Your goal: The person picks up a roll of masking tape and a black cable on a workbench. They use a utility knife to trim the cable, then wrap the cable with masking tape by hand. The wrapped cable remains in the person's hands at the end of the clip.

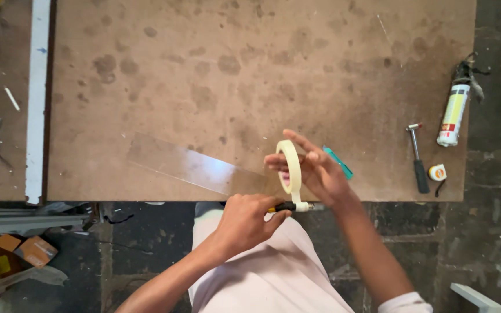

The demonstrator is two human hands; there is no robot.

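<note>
— Tape first: where does the roll of masking tape (289,168) sit in the head view?

— Upright on the right hand (314,168), whose fingers pass through the ring and hold it over the near edge of the surface (250,69).

— And the left hand (247,220)?

— Closed around a small tool with a black and yellow handle (285,207), its tip touching the loose end of tape below the roll.

— What lies about them?

— A clear plastic strip (195,168) flat on the surface, just left of the hands. A teal object (338,162) shows behind the right hand. Well to the right lie a hammer (417,159), a small tape measure (437,172) and a sealant tube (454,113).
</note>
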